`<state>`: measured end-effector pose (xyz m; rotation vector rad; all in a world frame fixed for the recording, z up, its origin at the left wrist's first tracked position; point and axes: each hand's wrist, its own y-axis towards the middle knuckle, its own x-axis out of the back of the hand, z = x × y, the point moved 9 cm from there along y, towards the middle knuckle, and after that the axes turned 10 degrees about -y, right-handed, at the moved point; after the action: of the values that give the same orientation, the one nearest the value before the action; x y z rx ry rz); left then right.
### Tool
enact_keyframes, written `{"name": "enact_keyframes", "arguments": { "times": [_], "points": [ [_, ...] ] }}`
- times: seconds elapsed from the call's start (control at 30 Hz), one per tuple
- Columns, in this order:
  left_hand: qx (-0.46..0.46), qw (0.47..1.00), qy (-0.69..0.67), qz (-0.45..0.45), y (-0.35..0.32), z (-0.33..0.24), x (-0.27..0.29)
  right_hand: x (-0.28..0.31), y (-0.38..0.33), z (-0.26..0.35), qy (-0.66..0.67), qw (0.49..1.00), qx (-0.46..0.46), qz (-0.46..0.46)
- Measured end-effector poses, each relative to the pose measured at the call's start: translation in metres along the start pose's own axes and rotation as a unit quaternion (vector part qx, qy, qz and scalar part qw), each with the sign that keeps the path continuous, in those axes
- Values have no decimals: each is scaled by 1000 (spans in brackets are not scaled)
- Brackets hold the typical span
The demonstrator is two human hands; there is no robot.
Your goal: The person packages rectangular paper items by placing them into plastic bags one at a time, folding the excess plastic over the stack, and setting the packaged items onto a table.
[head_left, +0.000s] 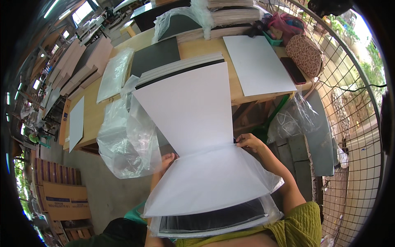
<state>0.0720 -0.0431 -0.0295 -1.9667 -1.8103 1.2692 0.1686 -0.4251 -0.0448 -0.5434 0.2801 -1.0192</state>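
A stack of white boards point(189, 99) with black layers showing at its far edge leans from the table toward my body. Its near part sits inside a clear plastic bag point(214, 177), and a black sheet point(214, 218) shows through the plastic at the near end. On the left edge of the stack, by the bag's mouth, my left hand point(167, 161) is closed, its fingers partly hidden behind the boards. My right hand point(249, 142) pinches the bag's rim at the right edge of the boards.
On the wooden table point(201, 45) lie a white sheet point(259, 66), a dark board point(156, 55), a phone point(293, 70) and a patterned pouch point(304, 55). Loose plastic bags point(127, 136) hang off its front. Wire mesh point(349, 107) stands at right, a cardboard box point(66, 201) at lower left.
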Motion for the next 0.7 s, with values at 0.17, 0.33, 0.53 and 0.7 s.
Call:
{"name": "enact_keyframes", "arguments": {
  "times": [0.17,0.33,0.53,0.7],
  "points": [
    [-69,986,149,-2,-6,-23,-16,-5,-15,8,0,1000,15,-5],
    [-40,988,-7,-149,-41,-32,-55,-6,-16,5,29,998,58,1],
    [-179,975,-49,-125,-43,-39,-58,-9,-14,9,25,998,65,6],
    [-248,962,-24,-113,-60,-52,-75,-5,-12,5,5,998,53,-12]
  ]
}}
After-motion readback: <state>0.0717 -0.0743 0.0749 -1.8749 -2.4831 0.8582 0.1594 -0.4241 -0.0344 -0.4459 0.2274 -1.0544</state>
